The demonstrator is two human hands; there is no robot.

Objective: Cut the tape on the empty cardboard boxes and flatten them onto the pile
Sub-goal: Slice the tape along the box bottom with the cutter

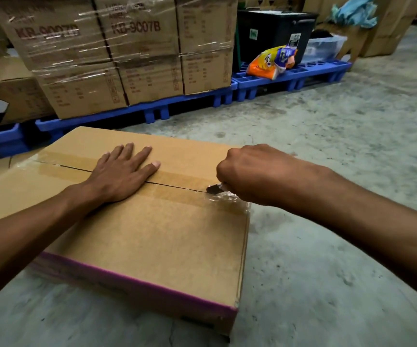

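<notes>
A closed cardboard box sits flat-side up on a concrete warehouse floor, its two top flaps meeting along a centre seam covered by a strip of clear tape; what is inside cannot be seen. The seam and tape run the length of the lid from far left to near right, and a dark open slit shows along most of that line. The left hand lies palm down on the lid across the seam, fingers straight and spread, pointing away from the person, its grip open and holding nothing. To the right, the right hand is curled into a fist, its grip closed round a small cutter whose dark blade tip pokes out leftward at the right end of the seam, where the tape is crumpled near the box edge. Behind, shrink-wrapped cartons marked KB-9007B stand stacked on blue plastic pallets. Further right on a pallet are a black lidded bin, an orange and yellow bag and a clear plastic tub, contents unclear.
</notes>
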